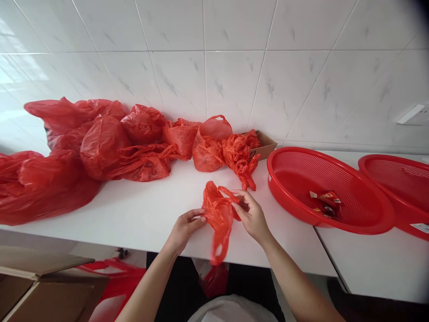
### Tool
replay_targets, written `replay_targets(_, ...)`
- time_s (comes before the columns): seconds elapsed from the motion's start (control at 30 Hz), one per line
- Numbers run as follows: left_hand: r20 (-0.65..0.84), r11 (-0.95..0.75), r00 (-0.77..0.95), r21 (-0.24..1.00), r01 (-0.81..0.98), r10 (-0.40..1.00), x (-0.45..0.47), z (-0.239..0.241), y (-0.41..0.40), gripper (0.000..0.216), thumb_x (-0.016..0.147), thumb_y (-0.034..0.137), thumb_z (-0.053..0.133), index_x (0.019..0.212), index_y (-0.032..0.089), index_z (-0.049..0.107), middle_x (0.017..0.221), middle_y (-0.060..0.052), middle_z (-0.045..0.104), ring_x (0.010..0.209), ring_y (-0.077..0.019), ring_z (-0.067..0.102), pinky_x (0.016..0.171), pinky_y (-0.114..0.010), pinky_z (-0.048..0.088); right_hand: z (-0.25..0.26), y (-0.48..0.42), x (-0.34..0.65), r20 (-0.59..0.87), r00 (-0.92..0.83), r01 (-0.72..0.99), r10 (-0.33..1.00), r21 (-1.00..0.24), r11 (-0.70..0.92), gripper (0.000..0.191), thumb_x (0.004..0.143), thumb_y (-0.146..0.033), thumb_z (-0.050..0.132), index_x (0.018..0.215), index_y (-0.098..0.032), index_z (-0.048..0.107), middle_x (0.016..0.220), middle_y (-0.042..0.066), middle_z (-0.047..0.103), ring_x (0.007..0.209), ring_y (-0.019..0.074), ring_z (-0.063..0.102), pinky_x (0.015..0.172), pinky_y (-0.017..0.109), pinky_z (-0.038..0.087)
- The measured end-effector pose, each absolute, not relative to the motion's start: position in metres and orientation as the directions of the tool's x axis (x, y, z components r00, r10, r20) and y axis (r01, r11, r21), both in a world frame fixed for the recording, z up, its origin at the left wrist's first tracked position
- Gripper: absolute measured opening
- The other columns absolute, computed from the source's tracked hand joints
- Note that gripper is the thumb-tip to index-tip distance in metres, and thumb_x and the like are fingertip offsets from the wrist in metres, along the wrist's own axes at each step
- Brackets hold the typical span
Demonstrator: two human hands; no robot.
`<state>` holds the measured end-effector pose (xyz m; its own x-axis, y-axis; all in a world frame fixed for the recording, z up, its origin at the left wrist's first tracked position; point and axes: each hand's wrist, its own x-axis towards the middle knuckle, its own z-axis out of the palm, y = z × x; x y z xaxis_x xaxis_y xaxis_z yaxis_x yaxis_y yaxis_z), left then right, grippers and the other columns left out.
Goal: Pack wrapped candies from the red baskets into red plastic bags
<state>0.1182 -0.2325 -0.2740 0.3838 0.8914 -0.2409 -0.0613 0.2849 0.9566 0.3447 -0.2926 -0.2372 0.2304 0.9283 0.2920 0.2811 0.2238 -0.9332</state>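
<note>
A crumpled red plastic bag (219,214) is stretched between my two hands above the front part of the white table. My left hand (186,229) pinches its left edge between thumb and fingers. At the upper right of the bag, my right hand (252,215) grips the plastic near a handle loop. One handle loop of the bag hangs down toward the table's front edge. Just behind lies a bunch of crumpled red bags (239,154), spilling out of a small cardboard box (266,144).
Several filled red bags (103,145) line the wall from the left. On the right stand a red perforated basket (291,205) with small packets (330,203) inside and a second red basket (402,179). An open carton (50,297) is below the table at left.
</note>
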Motion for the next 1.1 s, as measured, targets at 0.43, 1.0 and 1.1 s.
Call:
replay_targets(0.43, 0.503, -0.449, -0.011, 0.781, 0.435, 0.864, 0.128, -0.234, -0.261, 0.014, 0.083, 0.032, 0.064, 0.095, 0.025, 0.065, 0.136, -0.010, 0.046, 0.135, -0.0302, 0.039, 0.111, -0.049, 0.030, -0.233, -0.297, 0.321, 0.417, 0.364, 0.312, 0.833, -0.897, 0.313, 0.028, 0.091, -0.028, 0.056, 0.118, -0.026, 0.054, 0.102, 0.004, 0.061, 0.086, 0.0165, 0.060, 0.076, 0.030, 0.052)
replay_targets(1.0, 0.386, -0.336, 0.206, 0.306, 0.891, 0.899, 0.112, -0.263, -0.224, 0.067, 0.078, -0.002, 0.043, 0.141, 0.019, 0.046, 0.160, -0.021, 0.015, 0.137, -0.0400, 0.037, 0.094, -0.053, 0.048, -0.209, -0.322, 0.309, 0.491, 0.110, 0.330, 0.864, -0.838, 0.434, 0.026, 0.083, -0.009, 0.050, 0.081, -0.024, 0.071, 0.079, 0.000, 0.065, 0.066, 0.0119, 0.057, 0.056, 0.022, 0.045)
replay_targets(1.1, 0.303, -0.348, 0.257, 0.304, 0.887, 0.918, 0.087, -0.251, -0.218, 0.065, 0.078, -0.003, 0.038, 0.137, 0.021, 0.053, 0.154, -0.018, 0.032, 0.132, -0.0387, 0.043, 0.086, -0.050, 0.052, -0.207, -0.312, 0.350, 0.504, 0.314, 0.480, 0.805, -0.816, 0.323, 0.023, 0.080, -0.012, 0.053, 0.076, -0.023, 0.073, 0.077, 0.001, 0.063, 0.061, 0.0118, 0.053, 0.056, 0.025, 0.044)
